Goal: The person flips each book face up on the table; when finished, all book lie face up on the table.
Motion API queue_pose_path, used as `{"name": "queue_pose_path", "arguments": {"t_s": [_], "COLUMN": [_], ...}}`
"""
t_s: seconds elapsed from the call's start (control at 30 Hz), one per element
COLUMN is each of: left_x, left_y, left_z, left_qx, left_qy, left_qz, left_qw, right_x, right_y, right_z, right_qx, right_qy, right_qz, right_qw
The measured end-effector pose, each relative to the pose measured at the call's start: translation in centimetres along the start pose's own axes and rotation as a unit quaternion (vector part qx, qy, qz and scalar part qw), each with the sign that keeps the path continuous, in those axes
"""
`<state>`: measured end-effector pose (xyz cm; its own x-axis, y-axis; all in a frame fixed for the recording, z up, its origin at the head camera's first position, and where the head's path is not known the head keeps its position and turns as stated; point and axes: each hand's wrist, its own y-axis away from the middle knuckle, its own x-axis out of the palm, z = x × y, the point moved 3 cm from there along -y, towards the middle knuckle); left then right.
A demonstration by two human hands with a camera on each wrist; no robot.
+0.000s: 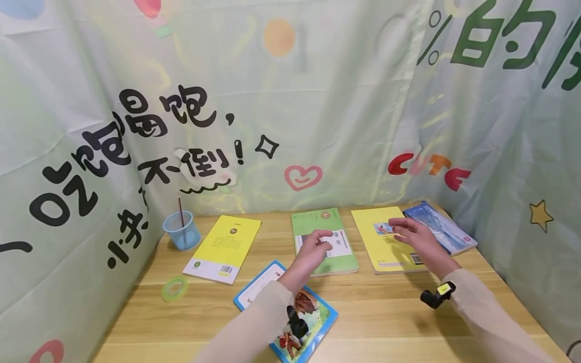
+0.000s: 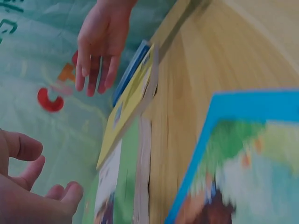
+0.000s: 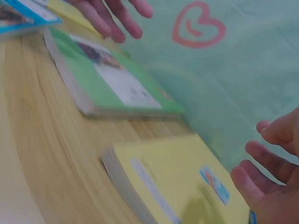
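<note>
My left hand (image 1: pixel 310 257) hovers over the near part of a green book (image 1: pixel 324 217), its fingers loosely bent with nothing between them. Over a yellow book (image 1: pixel 367 252) at the right, my right hand (image 1: pixel 419 241) is raised in the air with relaxed fingers, holding nothing. A gap between that hand and the yellow cover shows in the right wrist view. Beneath the left forearm lies a blue-edged picture book (image 1: pixel 324 315), partly hidden by the sleeve. A blue book (image 1: pixel 442 227) with a snowy mountain cover lies at the far right, beside the yellow one.
Another yellow book (image 1: pixel 227 247) lies on the left of the wooden table (image 1: pixel 381 322). Behind it to the left stands a blue cup (image 1: pixel 183 237) with a thin stick in it. A yellow-green ring (image 1: pixel 174 288) lies nearer. Printed fabric (image 1: pixel 345 126) encloses the table's back and sides.
</note>
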<state>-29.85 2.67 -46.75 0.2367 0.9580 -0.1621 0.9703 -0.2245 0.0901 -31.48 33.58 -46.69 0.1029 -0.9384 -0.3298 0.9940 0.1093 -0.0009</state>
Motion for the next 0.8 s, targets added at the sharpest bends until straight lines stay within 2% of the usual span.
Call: {"name": "queue_pose_path", "arguments": {"t_s": [0.1,0.23,0.37,0.43,0.6,0.8], "left_x": [2.0,4.9,7.6,8.7,10.6,11.9], "left_y": [-0.1,0.0,0.2,0.4,0.7,0.9], "left_z": [-0.5,-0.7,-0.8,-0.9,-1.0,-0.7], "left_qx": [0.002,-0.009,-0.026,-0.036,-0.047,-0.063], "left_qy": [-0.009,0.011,0.026,0.027,0.027,0.020], "left_qz": [0.012,0.019,0.022,0.023,0.032,0.035], "left_qw": [0.9999,0.9997,0.9991,0.9987,0.9980,0.9972], "right_x": [-1.8,-3.8,-5.1,-5.5,-5.8,-5.4], "right_y": [0.6,1.3,1.8,2.0,2.0,1.9], "right_z": [-0.9,-2.2,-3.2,-3.6,-4.3,-5.0], "right_qx": [0.011,0.041,0.073,0.076,0.066,0.048], "right_qy": [0.027,0.064,0.083,0.083,0.096,0.118], "right_qz": [-0.007,-0.023,-0.034,-0.033,-0.035,-0.040], "right_qw": [0.9995,0.9969,0.9933,0.9931,0.9926,0.9910]}}
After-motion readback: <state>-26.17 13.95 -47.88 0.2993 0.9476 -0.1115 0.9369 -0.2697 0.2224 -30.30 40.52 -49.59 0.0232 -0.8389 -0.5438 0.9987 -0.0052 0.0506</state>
